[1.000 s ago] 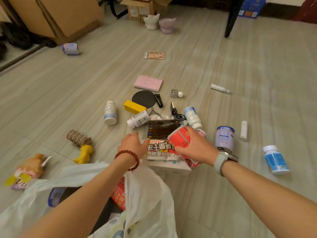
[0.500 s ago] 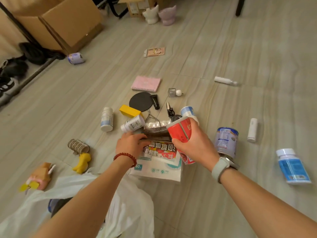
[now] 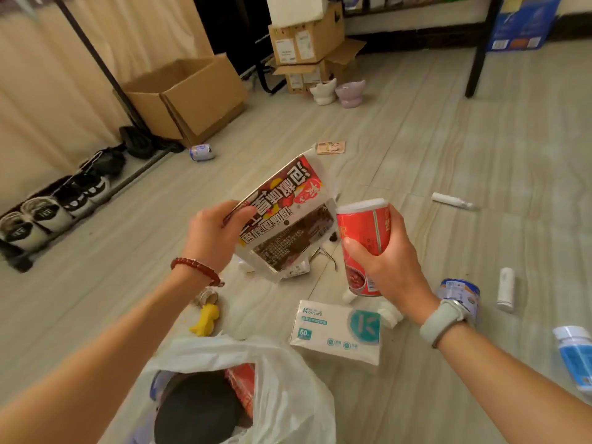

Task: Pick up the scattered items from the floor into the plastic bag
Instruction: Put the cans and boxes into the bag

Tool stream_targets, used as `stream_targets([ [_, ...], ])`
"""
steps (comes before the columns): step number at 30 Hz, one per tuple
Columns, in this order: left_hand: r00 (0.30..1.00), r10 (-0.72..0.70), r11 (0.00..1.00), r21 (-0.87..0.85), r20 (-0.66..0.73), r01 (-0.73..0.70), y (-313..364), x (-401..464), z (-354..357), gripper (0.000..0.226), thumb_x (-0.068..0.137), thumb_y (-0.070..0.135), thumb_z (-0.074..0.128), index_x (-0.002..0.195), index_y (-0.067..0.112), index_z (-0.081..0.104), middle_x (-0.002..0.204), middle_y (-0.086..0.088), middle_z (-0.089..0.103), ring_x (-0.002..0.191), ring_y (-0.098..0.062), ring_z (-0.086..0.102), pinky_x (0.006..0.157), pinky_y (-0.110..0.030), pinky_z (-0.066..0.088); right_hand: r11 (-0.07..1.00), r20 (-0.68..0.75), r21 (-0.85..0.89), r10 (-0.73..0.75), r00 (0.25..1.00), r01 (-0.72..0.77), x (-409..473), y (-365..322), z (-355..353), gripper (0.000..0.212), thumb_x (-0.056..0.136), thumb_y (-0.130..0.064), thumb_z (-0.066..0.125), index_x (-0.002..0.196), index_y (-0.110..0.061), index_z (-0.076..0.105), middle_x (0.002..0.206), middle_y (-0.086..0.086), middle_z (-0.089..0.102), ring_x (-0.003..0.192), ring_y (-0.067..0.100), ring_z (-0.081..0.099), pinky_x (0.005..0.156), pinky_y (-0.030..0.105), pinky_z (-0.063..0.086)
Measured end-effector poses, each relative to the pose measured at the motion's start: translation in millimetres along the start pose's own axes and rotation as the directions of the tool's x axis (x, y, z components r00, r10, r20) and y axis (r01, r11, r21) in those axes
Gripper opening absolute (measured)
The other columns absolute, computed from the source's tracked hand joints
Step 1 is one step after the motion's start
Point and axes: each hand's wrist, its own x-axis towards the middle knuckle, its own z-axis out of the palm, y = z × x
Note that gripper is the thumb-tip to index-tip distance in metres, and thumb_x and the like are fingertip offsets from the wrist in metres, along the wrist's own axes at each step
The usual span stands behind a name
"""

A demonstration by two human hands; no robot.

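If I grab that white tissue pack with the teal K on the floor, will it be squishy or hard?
The white tissue pack with the teal K probably feels squishy and light: its soft plastic wrap looks crinkled at the edges. It lies flat on the floor, so it likely won't roll. The glossy wrap may be a bit slippery.

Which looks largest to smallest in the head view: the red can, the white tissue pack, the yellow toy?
1. White tissue pack, flat on the floor.
2. Red can in the right hand; nearer the camera, so unsure against the pack.
3. Yellow toy, clearly smallest.
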Motion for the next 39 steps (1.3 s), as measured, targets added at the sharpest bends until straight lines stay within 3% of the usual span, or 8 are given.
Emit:
stream_targets([
  [9, 0.898, -0.315, 0.949, 0.079, 0.309, 0.305, -110.5, -103.5, -119.6, 0.019, 0.088, 0.026, 0.054, 0.077, 0.017, 0.066, 0.08, -0.017, 0.069, 0.069, -0.031, 0.062, 0.061, -0.032, 0.051, 0.996, 0.253, 0.045, 0.069, 0.965, -0.083, -35.9, -19.5, 84.2, 0.064, 0.074, -0.032, 0.073, 0.128, -0.023, 0.04, 0.096, -0.017, 0.055, 0.09, 0.004, 0.058, 0.091, 0.037, 0.049],
  [11, 0.842, -0.369, 0.925, 0.069, 0.393, 0.373, -135.3, -128.8, -127.6, 0.017, 0.088, 0.022, 0.054, 0.076, 0.022, 0.065, 0.088, -0.016, 0.067, 0.076, -0.027, 0.061, 0.059, -0.02, 0.049, 0.998, 0.314, 0.018, 0.059, 0.948, -0.068, -44.5, -23.2, 103.9, 0.065, 0.074, -0.031, 0.074, 0.129, -0.024, 0.039, 0.098, -0.018, 0.055, 0.093, 0.006, 0.058, 0.09, 0.036, 0.049],
  [14, 0.823, -0.44, 0.892, 0.064, 0.359, 0.448, -162.6, -156.9, -124.7, 0.014, 0.088, 0.021, 0.054, 0.088, 0.017, 0.068, 0.09, 0.001, 0.063, 0.086, -0.017, 0.059, 0.055, -0.009, 0.043, 1.0, 0.389, -0.004, 0.006, 0.921, -0.005, -56.7, -30.8, 130.4, 0.054, 0.076, -0.024, 0.073, 0.116, -0.035, 0.038, 0.098, -0.021, 0.052, 0.093, 0.006, 0.058, 0.087, 0.031, 0.051],
  [17, 0.808, -0.541, 0.836, 0.043, 0.235, 0.547, -181.1, -174.5, -106.9, 0.022, 0.088, 0.026, 0.055, 0.093, 0.01, 0.068, 0.084, -0.006, 0.068, 0.083, -0.026, 0.063, 0.067, -0.028, 0.05, 1.0, 0.47, -0.02, -0.005, 0.883, 0.016, -68.8, -35.6, 152.5, 0.055, 0.078, -0.022, 0.071, 0.12, -0.032, 0.037, 0.1, -0.018, 0.053, 0.094, 0.006, 0.058, 0.085, 0.029, 0.051],
  [26, 0.929, -0.279, 0.785, 0.615, 0.241, 0.076, -189.1, -209.3, -40.6, 0.045, 0.083, 0.046, 0.027, 0.11, 0.033, 0.062, 0.104, 0.003, 0.067, 0.106, -0.028, 0.055, 0.086, -0.046, 0.039, 0.919, 0.696, -0.327, 0.077, 0.714, 0.22, -103.1, -25.6, 177.1, 0.083, 0.072, -0.04, 0.072, 0.139, -0.031, 0.022, 0.115, -0.01, 0.05, 0.104, 0.013, 0.056, 0.091, 0.033, 0.049],
  [31, 0.879, -0.449, 0.799, 0.512, 0.158, 0.316, -200.8, -218.7, -47.7, 0.065, 0.082, 0.054, 0.008, 0.139, 0.032, 0.031, 0.146, 0.002, 0.036, 0.138, -0.025, 0.021, 0.109, -0.047, 0.002, 0.805, 0.773, -0.431, 0.095, 0.627, 0.408, -124.0, -15.6, 191.8, 0.084, 0.073, -0.049, 0.068, 0.139, -0.029, 0.019, 0.127, -0.003, 0.049, 0.104, 0.015, 0.051, 0.084, 0.03, 0.044],
  [36, 0.637, -0.769, 0.63, 0.237, 0.054, 0.74, -221.5, -206.4, -63.4, 0.05, 0.088, 0.038, 0.05, 0.13, 0.01, 0.047, 0.134, -0.015, 0.048, 0.123, -0.032, 0.045, 0.097, -0.04, 0.039, 0.812, 0.775, -0.409, 0.067, 0.629, 0.418, -129.1, -10.2, 225.1, 0.075, 0.074, -0.05, 0.065, 0.133, -0.027, 0.026, 0.127, 0.0, 0.047, 0.108, 0.02, 0.052, 0.083, 0.036, 0.048],
  [39, 0.679, -0.734, 0.673, 0.135, 0.004, 0.727, -226.5, -203.0, -68.9, 0.026, 0.09, 0.026, 0.05, 0.082, 0.003, 0.06, 0.087, -0.02, 0.062, 0.081, -0.028, 0.054, 0.069, -0.031, 0.037, 0.769, 0.778, -0.473, 0.135, 0.614, 0.43, -136.9, -0.3, 242.0, 0.079, 0.075, -0.052, 0.061, 0.137, -0.022, 0.022, 0.131, 0.005, 0.038, 0.115, 0.025, 0.048, 0.087, 0.04, 0.049],
])
